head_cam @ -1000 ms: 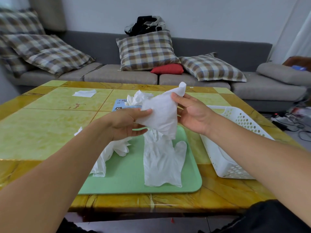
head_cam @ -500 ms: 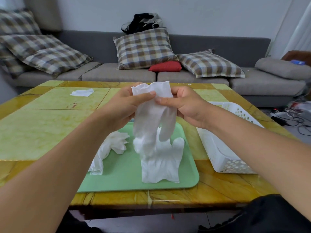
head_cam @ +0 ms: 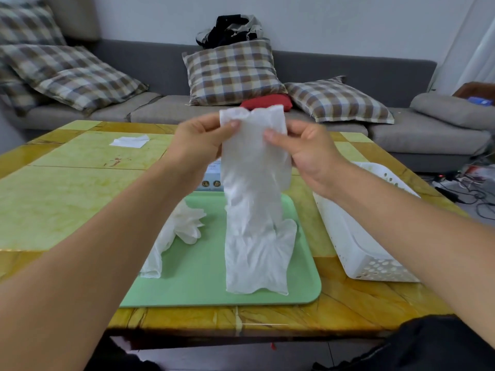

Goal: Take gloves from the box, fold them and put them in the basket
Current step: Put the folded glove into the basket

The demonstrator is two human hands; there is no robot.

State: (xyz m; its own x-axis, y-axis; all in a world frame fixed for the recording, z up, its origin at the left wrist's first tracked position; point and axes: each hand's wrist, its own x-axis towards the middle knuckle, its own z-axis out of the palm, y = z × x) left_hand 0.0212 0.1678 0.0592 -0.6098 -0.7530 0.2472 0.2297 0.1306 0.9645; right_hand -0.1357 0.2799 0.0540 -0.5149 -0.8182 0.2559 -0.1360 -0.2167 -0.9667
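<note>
Here both hands pinch one white glove (head_cam: pixel 254 162) by its cuff, left hand (head_cam: pixel 199 145) and right hand (head_cam: pixel 308 151) raised above the green tray (head_cam: pixel 203 277). Two more gloves lie on the tray; the basket (head_cam: pixel 356 250) sits just right on the surface (head_cam: pixel 67 196).

Tray (head_cam: pixel 203 285) sits mid-table (head_cam: pixel 53 199) — basket (head_cam: pixel 356 250) to its right, box (head_cam: pixel 213 178) behind.

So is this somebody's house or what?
Most likely a living room at home: a grey sofa with checked cushions stands behind a low table, and cables lie on the floor.
</note>
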